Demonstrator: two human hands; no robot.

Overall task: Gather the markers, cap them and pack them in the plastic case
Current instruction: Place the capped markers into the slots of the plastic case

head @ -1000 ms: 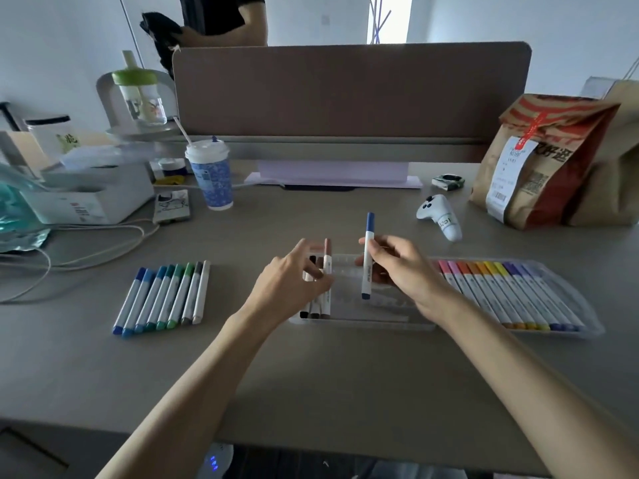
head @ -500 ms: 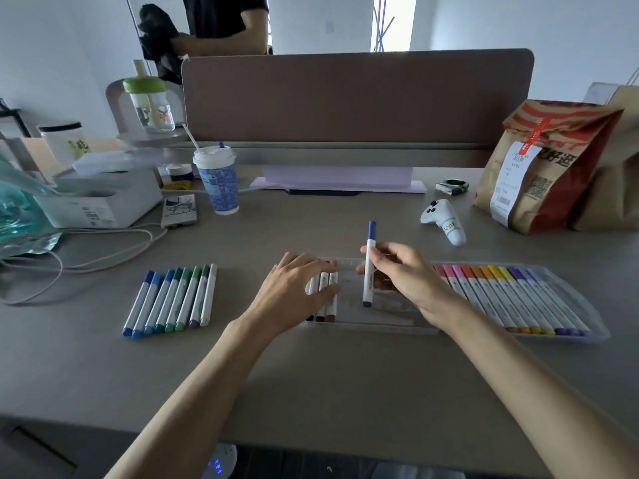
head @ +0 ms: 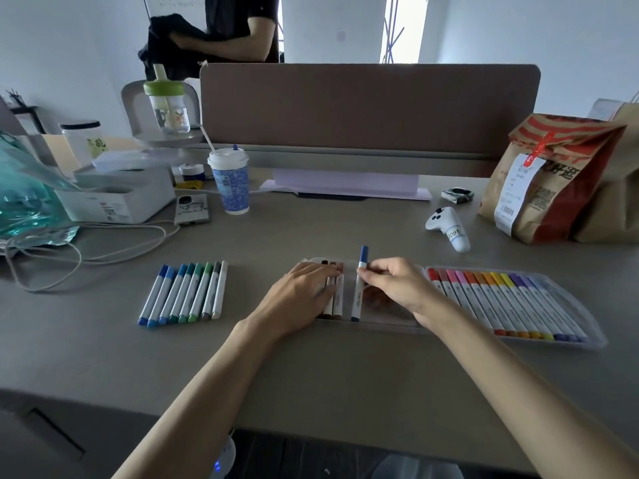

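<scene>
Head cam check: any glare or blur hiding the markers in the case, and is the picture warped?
Head view: window blown out, yet no glare on the case; its markers are sharp, evenly lit. Head view: the wide lens bows the divider. Head view: the right hand hides the case's middle.

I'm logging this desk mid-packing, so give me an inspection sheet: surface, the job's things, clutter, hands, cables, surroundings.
Surface: grey desk.
Job's things: plastic case holds a row of coloured markers at its right and brown markers at its left end; loose markers lie in a row on the desk to its left.
Clutter: paper cup, phone, white box, game controller, paper bag.
Hands: left hand rests flat on the brown markers; right hand pinches a blue marker over the case.
Cables: white cables looped at the desk's left.
Surroundings: desk divider; a person stands beyond it.
</scene>
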